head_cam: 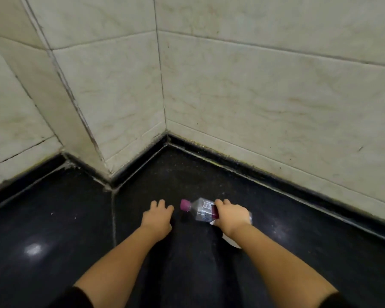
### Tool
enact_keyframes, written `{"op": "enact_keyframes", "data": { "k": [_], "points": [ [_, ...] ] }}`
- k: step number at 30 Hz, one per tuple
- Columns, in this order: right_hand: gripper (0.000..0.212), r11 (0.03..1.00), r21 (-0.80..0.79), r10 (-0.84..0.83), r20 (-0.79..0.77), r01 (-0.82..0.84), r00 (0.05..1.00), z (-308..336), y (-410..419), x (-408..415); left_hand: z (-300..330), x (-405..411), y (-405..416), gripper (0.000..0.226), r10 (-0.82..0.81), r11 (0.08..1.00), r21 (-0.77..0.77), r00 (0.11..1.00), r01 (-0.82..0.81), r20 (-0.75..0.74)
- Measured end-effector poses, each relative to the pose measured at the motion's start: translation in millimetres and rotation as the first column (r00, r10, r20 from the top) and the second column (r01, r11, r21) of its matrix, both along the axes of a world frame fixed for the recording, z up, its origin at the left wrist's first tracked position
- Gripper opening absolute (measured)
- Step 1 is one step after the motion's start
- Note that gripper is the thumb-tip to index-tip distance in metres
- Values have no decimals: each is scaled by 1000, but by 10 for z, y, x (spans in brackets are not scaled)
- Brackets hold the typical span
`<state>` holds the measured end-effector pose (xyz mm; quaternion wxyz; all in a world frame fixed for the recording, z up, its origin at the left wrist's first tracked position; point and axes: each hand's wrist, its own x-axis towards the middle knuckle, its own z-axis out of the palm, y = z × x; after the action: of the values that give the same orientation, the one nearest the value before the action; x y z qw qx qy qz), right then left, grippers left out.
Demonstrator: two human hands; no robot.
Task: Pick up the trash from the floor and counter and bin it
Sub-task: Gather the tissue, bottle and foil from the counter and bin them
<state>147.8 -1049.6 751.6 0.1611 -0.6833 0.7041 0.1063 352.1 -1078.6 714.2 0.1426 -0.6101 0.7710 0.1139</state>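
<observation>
Evidently caught mid-pickup, on what looked like the first piece of trash. Looked down on a dark polished surface (53, 218) hemmed by pale tiled walls (253, 96); judged it the floor from the black skirting, though could not rule out a worktop. Noted a glare spot at 8 o'clock and nothing else on that side.

Held the left hand (157, 218) just left of centre, at about 6 o'clock of the wall corner: grip apart, fingers loosely bent, holding nothing. Touching the surface or hovering over it, could not tell.

Found the plastic bottle (198, 210) just beside that hand at 3 o'clock, lying on its side, clear-bodied, magenta cap (185, 205) aimed at 9 o'clock toward the left hand and apart from it. Had the right hand (230, 215) laid over the bottle's lower half from above, grip wrapped round the body, fingers curled over the far side. Seemed clamped on it; lifted or resting on the surface, could not tell.

Glimpsed something white (232, 243) under the right wrist, at 5 o'clock of the bottle, mostly hidden: paper or wrapper, could not say. Saw no bin anywhere.

Judged the task barely begun. Next would call for a firm but gentle squeeze on thin, crushable plastic and a straight lift, perhaps the free left hand down onto the white scrap, then a turn away from the corner to find the bin.
</observation>
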Motion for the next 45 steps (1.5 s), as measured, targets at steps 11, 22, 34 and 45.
{"op": "enact_keyframes", "data": {
  "k": [11,22,34,45],
  "points": [
    [53,943,-115,319,37,-313,947,410,1231,428,440,384,2032,29,318,931,-139,938,-336,-139],
    [55,789,-155,609,68,-594,790,407,2986,1831,610,1636,4503,26,648,685,-187,707,-704,-285],
    [46,388,-9,918,91,-922,385,-110,5966,2645,242,1684,8419,35,945,264,-27,265,-964,-193],
    [51,-179,94,981,94,-979,-170,-562,8061,2013,-269,-507,10723,31,868,-414,113,-429,-903,-251]
  ]
}}
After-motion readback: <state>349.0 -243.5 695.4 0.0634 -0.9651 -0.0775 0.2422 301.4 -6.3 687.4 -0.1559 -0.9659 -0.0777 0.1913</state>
